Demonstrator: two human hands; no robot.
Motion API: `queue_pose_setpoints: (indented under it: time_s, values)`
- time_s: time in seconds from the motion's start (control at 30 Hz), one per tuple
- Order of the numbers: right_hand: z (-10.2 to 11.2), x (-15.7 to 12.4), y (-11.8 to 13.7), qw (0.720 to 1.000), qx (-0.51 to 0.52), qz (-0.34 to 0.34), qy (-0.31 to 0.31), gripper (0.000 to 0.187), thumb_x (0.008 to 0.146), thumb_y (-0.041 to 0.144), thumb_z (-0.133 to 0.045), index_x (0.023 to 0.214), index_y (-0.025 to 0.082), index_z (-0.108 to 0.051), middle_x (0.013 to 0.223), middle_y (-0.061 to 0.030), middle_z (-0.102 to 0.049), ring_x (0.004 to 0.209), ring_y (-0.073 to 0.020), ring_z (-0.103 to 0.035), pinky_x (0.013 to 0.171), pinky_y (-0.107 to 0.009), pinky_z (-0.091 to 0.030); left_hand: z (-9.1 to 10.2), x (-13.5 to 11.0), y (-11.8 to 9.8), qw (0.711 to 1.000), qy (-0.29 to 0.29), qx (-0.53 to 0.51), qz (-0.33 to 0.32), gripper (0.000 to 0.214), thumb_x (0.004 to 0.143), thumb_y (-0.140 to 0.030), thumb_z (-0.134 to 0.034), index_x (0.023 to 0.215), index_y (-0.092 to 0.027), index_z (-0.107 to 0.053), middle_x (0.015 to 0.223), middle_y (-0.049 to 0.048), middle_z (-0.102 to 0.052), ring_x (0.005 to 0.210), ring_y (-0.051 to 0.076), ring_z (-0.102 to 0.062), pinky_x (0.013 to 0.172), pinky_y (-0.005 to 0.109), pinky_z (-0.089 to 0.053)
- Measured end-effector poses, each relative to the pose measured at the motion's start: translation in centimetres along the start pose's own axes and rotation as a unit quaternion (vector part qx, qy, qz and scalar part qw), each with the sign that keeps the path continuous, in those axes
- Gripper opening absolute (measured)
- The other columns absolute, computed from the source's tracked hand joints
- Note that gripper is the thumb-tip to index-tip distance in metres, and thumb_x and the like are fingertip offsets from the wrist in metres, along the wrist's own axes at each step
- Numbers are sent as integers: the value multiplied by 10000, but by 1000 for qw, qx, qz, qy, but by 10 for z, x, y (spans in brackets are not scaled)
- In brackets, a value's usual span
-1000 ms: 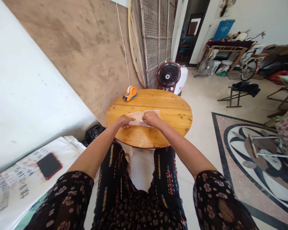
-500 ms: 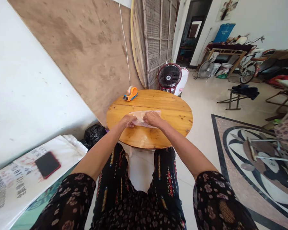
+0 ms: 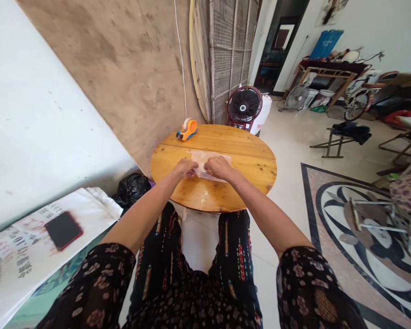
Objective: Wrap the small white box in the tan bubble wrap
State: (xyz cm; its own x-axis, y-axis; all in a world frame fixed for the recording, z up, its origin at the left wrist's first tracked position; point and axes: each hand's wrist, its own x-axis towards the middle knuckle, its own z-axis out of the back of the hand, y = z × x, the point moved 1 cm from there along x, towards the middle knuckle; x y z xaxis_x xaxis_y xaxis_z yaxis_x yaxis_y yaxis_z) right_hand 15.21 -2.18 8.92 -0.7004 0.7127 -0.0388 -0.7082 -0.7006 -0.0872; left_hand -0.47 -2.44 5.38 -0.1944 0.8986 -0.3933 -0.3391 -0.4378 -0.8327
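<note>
A thin, whitish translucent plastic sheet [image 3: 201, 156], perhaps a flat bag, lies across the middle of the round wooden table [image 3: 205, 198]. At its left edge, my left hand [image 3: 187, 168] is closed with thumb and fingers pinching the plastic. My right hand [image 3: 218, 167] rests over the sheet's right half, fingers curled down and closed on it. Only a narrow strip of plastic separates the two hands. The fingertips of the right hand are partly hidden. Near the table's far left edge stands an orange and blue tape dispenser [image 3: 188, 130] with a roll of tape.
Behind the table is a dark red fan [image 3: 244, 108]. A phone [image 3: 63, 230] lies on a printed white sack [image 3: 20, 246] at my left, near a black plastic bag [image 3: 133, 188]. A folding stool [image 3: 334, 142] is off to the right.
My left hand has drawn its fingers together and lifted the sheet's left edge slightly, creasing it. My right hand stays almost in place. The view has shifted a little.
</note>
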Motion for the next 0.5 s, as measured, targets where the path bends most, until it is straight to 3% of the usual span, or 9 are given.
queue_pose_setpoints:
  time_s: [0.13, 0.5]
  values:
    - [0, 2, 1, 1000, -1, -3, -4, 299, 873, 239, -514, 1101, 211, -706, 1089, -124, -703, 1004, -253, -634, 751, -298, -387, -1, 0, -4, 1000, 0, -7, -11, 154, 718, -204, -684, 713, -149, -541, 547, -9, -588, 460, 88, -526, 492, 200, -442]
    - [4, 5, 2, 1000, -6, 0, 20, 291, 889, 245, -492, 1070, 202, -716, 1090, -134, -699, 1004, -266, -637, 776, -313, -402, -9, -4, -16, 999, -3, 21, -39, 86, 769, -141, -584, 695, -147, -540, 542, -22, -562, 459, 66, -519, 542, 191, -468]
